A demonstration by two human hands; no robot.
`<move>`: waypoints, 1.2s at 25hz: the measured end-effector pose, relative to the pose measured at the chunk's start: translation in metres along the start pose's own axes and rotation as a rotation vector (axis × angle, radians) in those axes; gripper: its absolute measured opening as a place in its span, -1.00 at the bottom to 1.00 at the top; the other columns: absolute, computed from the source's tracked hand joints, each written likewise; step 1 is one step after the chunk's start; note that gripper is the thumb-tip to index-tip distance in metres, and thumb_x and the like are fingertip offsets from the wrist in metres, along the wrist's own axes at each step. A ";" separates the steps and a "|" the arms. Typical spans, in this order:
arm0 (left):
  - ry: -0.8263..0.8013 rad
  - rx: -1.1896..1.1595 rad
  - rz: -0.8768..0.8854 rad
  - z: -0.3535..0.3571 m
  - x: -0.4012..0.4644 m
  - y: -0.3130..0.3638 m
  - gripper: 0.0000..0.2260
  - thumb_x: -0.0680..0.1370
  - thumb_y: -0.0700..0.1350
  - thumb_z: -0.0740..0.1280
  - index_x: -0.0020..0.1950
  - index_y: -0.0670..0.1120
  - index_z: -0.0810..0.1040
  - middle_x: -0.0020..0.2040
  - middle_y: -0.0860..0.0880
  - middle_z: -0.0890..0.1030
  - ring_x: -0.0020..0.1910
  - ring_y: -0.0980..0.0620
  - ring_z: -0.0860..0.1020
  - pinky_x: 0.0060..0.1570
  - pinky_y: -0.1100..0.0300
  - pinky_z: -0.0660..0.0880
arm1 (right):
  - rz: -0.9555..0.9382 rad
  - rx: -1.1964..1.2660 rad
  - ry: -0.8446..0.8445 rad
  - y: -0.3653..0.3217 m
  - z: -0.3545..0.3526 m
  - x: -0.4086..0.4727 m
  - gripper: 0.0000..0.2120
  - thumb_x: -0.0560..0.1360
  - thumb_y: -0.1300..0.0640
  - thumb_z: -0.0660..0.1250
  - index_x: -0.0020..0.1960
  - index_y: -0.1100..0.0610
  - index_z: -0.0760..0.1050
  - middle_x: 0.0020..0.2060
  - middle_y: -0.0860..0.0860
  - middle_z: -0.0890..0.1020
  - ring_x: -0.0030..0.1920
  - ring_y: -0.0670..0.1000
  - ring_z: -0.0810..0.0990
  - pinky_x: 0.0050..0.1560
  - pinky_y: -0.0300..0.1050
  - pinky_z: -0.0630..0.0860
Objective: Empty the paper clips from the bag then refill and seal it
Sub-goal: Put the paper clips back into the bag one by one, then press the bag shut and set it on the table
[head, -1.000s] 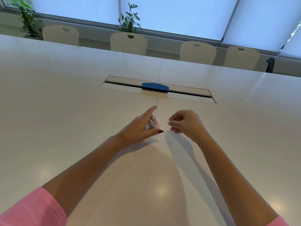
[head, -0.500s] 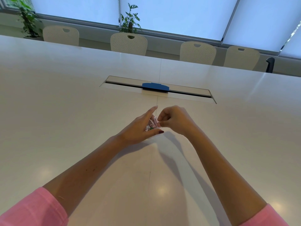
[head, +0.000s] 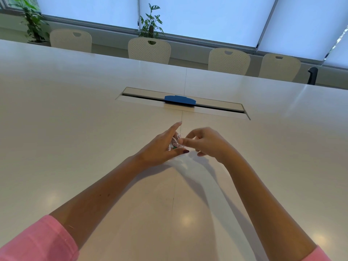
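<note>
A: What does the head camera give us?

B: Just the one view. The left hand [head: 160, 149] cups a small clear bag [head: 174, 143] just above the white desk [head: 75, 113], in front of the cable slot [head: 183, 104] with its blue insert [head: 179, 99]. Its grip is closed on the bag, thumb below and fingers curved behind it.

A: And the paper clips [head: 173, 146]?

B: Pink and green bits show through the plastic, so I judge that at least some clips are inside. None can be made out loose on the desk, though they would be tiny from here.

A: The right hand [head: 205, 143]?

B: It is blurred. Its thumb and forefinger are drawn together right at the bag's near edge, touching or nearly so. Whether they pinch the plastic or a single clip I cannot tell.

A: So which step is it?

B: Working at the bag's mouth, I would guess; opening, feeding or sealing I cannot say.

A: How to do it well?

B: Keep the left grip low on the bag, leaving the mouth free. If sealing, pinch one end of the strip and run along it, with no clip caught in the seam.
</note>
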State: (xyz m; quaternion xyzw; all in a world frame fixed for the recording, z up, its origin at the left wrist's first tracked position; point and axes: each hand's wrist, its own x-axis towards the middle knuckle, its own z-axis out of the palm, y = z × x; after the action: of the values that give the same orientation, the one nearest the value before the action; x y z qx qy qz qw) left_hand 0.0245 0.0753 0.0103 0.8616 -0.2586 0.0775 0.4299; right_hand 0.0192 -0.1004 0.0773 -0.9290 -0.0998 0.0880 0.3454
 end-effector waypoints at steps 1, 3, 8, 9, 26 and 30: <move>-0.002 0.002 0.014 0.000 0.000 0.000 -0.28 0.48 0.06 0.39 0.51 -0.03 0.08 0.05 0.02 0.51 -0.05 0.12 0.53 -0.04 0.36 0.46 | 0.042 0.004 -0.058 0.000 0.003 -0.001 -0.64 0.36 -0.23 0.40 -0.03 0.03 0.61 -0.23 0.03 0.63 -0.26 -0.01 0.62 -0.13 -0.11 0.63; -0.007 0.004 0.030 0.001 0.001 0.000 -0.29 0.48 0.05 0.38 0.51 -0.06 0.08 0.03 0.02 0.52 -0.04 0.12 0.53 -0.02 0.34 0.47 | 0.082 0.041 -0.090 0.001 0.009 -0.001 -0.67 0.38 -0.17 0.41 0.00 0.04 0.62 -0.20 0.07 0.65 -0.28 -0.04 0.60 -0.20 -0.19 0.60; 0.007 -0.018 0.010 0.000 0.001 0.001 -0.24 0.44 0.10 0.39 0.51 -0.04 0.08 0.02 0.05 0.50 -0.07 0.13 0.54 -0.07 0.34 0.50 | 0.016 0.141 0.055 0.002 0.015 -0.002 -0.88 0.45 0.09 0.39 -0.06 0.10 0.65 -0.20 0.07 0.70 -0.22 -0.01 0.66 -0.05 -0.11 0.65; 0.022 -0.015 -0.008 -0.001 0.001 0.001 -0.24 0.44 0.08 0.40 0.52 -0.04 0.08 0.02 0.05 0.50 -0.08 0.14 0.53 -0.09 0.37 0.49 | -0.031 0.112 0.108 0.002 0.014 -0.003 -0.89 0.45 0.13 0.39 -0.07 0.12 0.65 -0.20 0.05 0.69 -0.20 -0.01 0.65 -0.04 -0.12 0.63; 0.076 0.157 0.209 -0.019 0.019 0.023 -0.83 0.51 -0.05 0.37 -0.07 -0.15 0.56 -0.12 -0.02 0.61 -0.16 0.05 0.58 -0.14 0.15 0.57 | -0.396 -0.137 0.314 0.026 -0.021 -0.010 -0.92 0.42 0.30 0.42 -0.12 0.16 0.66 -0.24 0.05 0.72 -0.24 -0.05 0.68 -0.09 -0.33 0.57; 0.126 0.051 0.133 -0.019 0.019 0.034 -0.78 0.46 -0.02 0.43 -0.10 -0.16 0.54 -0.18 -0.03 0.64 -0.21 0.10 0.63 -0.17 0.29 0.58 | -0.322 0.053 0.295 0.022 -0.026 -0.015 -0.89 0.34 0.21 0.52 -0.20 0.07 0.62 -0.32 -0.04 0.68 -0.29 -0.14 0.66 -0.22 -0.45 0.51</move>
State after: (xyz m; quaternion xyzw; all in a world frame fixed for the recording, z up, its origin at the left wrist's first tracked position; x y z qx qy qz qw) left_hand 0.0248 0.0662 0.0524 0.8466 -0.2854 0.1666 0.4173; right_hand 0.0137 -0.1366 0.0829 -0.8944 -0.1930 -0.1024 0.3904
